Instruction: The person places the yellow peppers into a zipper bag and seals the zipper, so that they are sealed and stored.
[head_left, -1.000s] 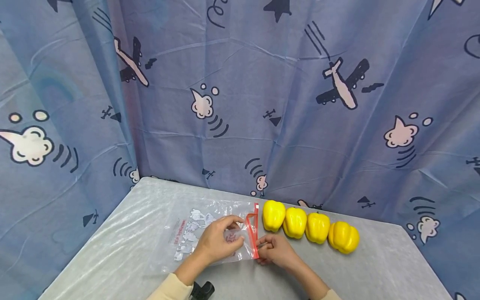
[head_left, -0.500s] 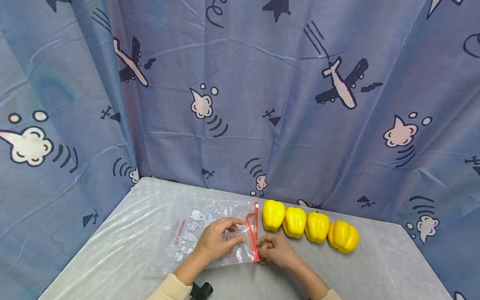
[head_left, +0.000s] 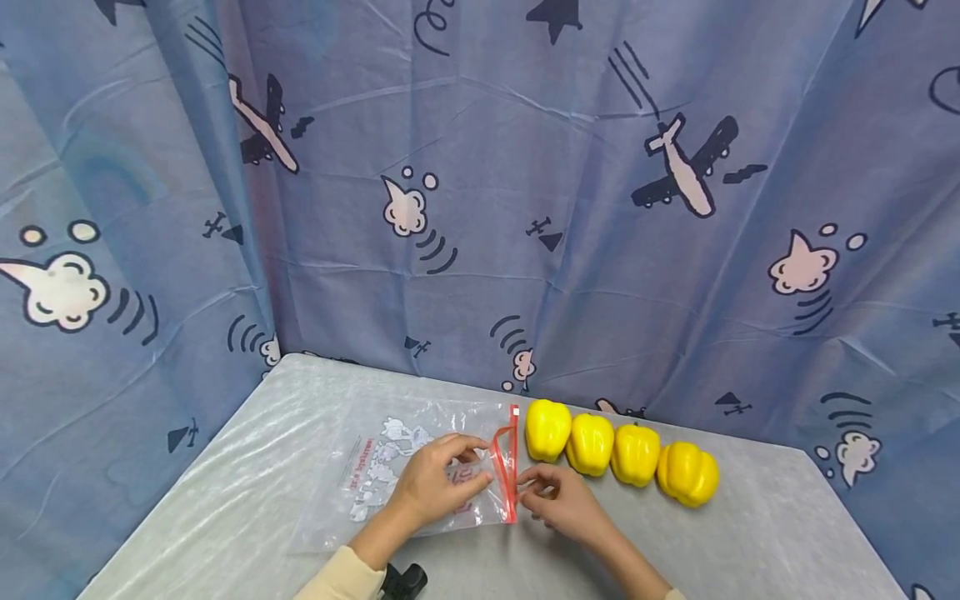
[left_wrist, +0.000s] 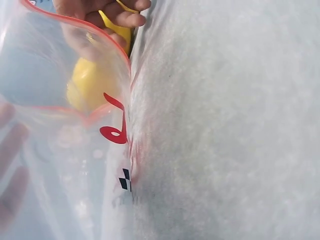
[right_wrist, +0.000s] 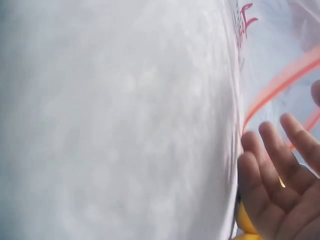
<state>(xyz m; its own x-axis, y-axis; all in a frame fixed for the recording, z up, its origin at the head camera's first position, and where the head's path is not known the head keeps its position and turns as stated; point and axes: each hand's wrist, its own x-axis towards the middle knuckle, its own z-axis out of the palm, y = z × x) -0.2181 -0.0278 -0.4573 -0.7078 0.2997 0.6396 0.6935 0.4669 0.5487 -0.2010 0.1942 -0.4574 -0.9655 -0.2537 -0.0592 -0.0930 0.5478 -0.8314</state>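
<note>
A clear zip bag [head_left: 390,479] with a red zip strip [head_left: 510,475] lies flat on the table. My left hand [head_left: 450,475] rests on it and pinches the upper lip of its mouth, lifting that lip into a small arch. My right hand [head_left: 555,496] is just right of the mouth, its fingers loosely spread beside the red strip [right_wrist: 280,85] and holding nothing; the right wrist view shows its fingers [right_wrist: 275,165] straight. Several yellow bell peppers [head_left: 590,444] stand in a row right of the bag, the nearest [head_left: 547,429] close to the opening. One pepper [left_wrist: 92,82] shows through the bag film.
The grey table [head_left: 750,533] is covered with a plastic sheet. A blue curtain [head_left: 525,208] printed with planes hangs close behind and to the left. A black wrist-camera mount [head_left: 405,579] sits at the near edge.
My right hand has let go of the bag's red edge, and its fingers have uncurled and spread. The left hand keeps its pinch on the upper lip. The peppers have not moved.
</note>
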